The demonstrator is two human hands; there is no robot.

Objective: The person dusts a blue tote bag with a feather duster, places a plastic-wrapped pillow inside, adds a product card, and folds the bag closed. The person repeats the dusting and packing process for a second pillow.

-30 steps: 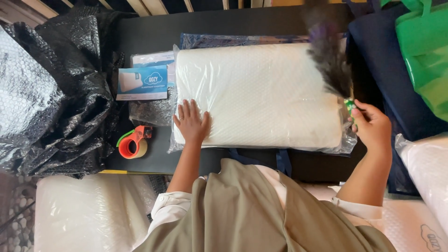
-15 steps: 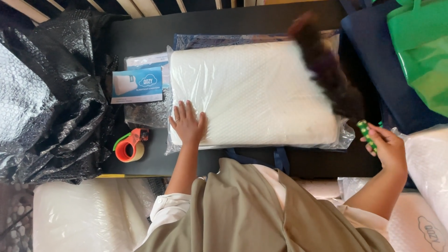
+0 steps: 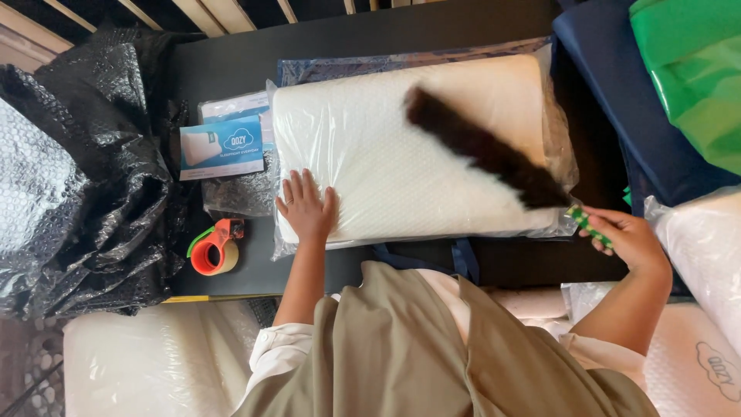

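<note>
A white pillow (image 3: pixel 363 147) wrapped in clear plastic lies on a dark table (image 3: pixel 231 69). My left hand (image 3: pixel 307 207) rests flat on its near left corner, fingers spread. My right hand (image 3: pixel 624 235) grips the green handle of a dark feather duster (image 3: pixel 482 150), whose brush lies across the pillow's top, pointing up and left. The duster is blurred.
An orange tape dispenser (image 3: pixel 214 247) and a blue-and-white card on a plastic bag (image 3: pixel 222 147) lie left of the pillow. Black bubble wrap (image 3: pixel 85 177) is heaped at far left. A navy cushion (image 3: pixel 617 85) and green bag (image 3: pixel 691 77) are at right. More wrapped pillows (image 3: pixel 147 363) sit near me.
The duster has swept from the pillow's right edge leftward across its top. My right hand dropped lower and to the right. My left hand stayed flat on the pillow.
</note>
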